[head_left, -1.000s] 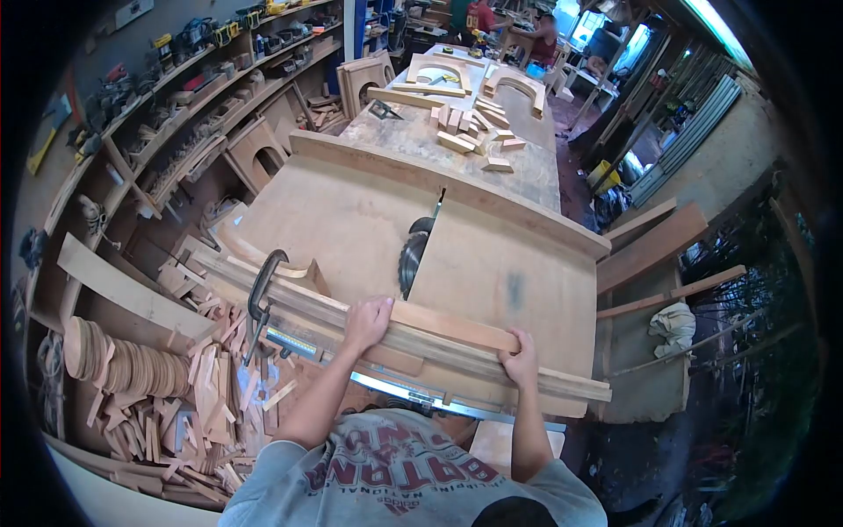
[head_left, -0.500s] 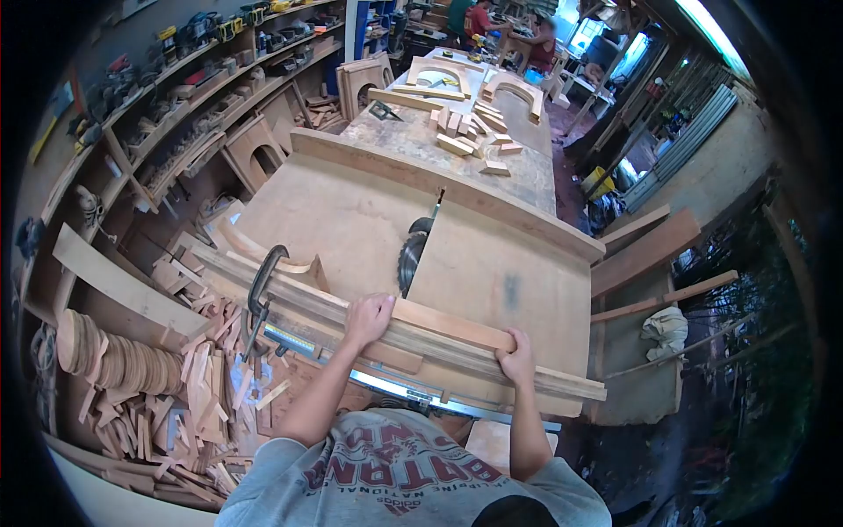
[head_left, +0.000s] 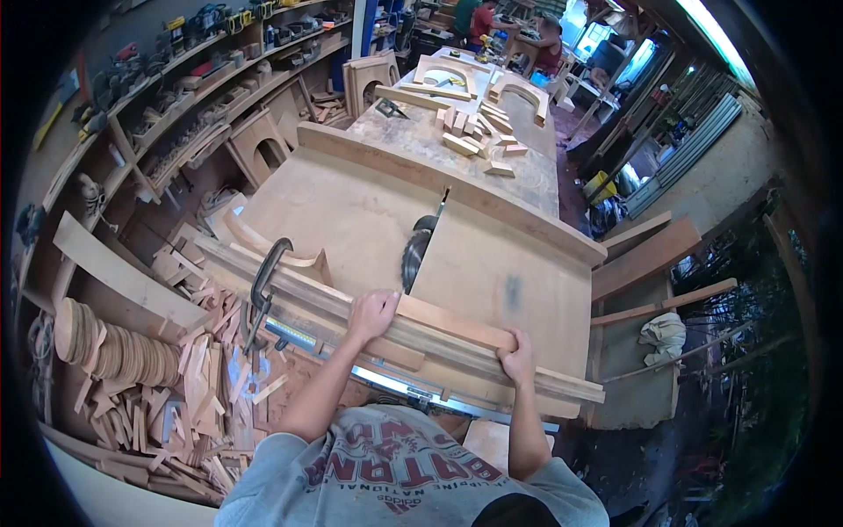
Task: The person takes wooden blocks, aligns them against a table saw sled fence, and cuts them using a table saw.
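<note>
A reddish wooden strip [head_left: 452, 322] lies along a long wooden fence [head_left: 465, 356] across the near side of the saw table [head_left: 342, 206]. My left hand [head_left: 375, 314] is closed on the strip's left end, its knuckles up. At the other end, my right hand [head_left: 518, 353] grips the strip with the thumb and fingers wrapped round it. Beyond the strip, the round saw blade [head_left: 413, 256] stands up through the table, a little ahead of my left hand. A dark C-clamp [head_left: 263, 281] holds the fence at the left, beside a curved wooden piece [head_left: 281, 255].
Behind the saw, small wood blocks [head_left: 474, 136] and arched frames [head_left: 520, 92] lie on a worktable. Scrap wood [head_left: 202, 386] is heaped at the lower left below tool shelves [head_left: 176, 114]. Several people [head_left: 543, 48] stand at the far end. Boards [head_left: 650, 255] lean at the right.
The view has shifted slightly. Both hands keep their hold on the strip, with no clear movement along the fence.
</note>
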The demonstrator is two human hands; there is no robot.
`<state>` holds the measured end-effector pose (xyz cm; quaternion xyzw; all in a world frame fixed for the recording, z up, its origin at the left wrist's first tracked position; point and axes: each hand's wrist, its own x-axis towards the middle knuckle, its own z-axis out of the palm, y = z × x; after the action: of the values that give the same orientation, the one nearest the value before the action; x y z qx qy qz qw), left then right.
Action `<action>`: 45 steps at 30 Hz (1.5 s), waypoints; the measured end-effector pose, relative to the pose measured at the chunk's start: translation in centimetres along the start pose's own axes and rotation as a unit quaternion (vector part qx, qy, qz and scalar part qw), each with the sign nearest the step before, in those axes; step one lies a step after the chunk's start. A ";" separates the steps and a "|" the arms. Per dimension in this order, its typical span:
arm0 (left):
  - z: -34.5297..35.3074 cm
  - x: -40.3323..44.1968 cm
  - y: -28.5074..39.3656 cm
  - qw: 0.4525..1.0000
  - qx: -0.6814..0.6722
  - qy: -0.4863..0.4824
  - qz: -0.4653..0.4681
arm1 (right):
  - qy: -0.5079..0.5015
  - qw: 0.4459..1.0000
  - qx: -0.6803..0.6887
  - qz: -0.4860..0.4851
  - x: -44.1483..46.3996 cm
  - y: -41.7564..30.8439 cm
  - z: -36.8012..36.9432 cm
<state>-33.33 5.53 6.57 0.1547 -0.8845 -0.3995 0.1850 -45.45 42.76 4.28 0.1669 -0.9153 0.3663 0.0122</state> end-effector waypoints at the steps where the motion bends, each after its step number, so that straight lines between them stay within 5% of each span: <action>1: 0.0 0.0 0.0 1.000 0.000 -0.001 0.000 | 0.000 1.000 0.000 0.001 -0.1 0.0 0.0; 19: 0.0 1.6 -1.0 0.990 -0.085 -0.059 -0.095 | 0.015 1.000 -0.012 -0.004 -0.1 -1.3 -0.6; 30: 1.2 1.6 -3.2 0.975 -0.199 -0.082 -0.048 | 0.023 0.999 -0.021 0.024 0.4 0.2 0.3; 45: -0.1 1.6 -0.2 0.991 -0.044 -0.096 -0.079 | 0.001 0.999 0.037 0.036 0.6 1.3 -0.1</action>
<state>-34.66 4.65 6.86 0.1771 -0.8647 -0.4642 0.0738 -46.41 43.56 3.58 0.1335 -0.9066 0.4002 -0.0061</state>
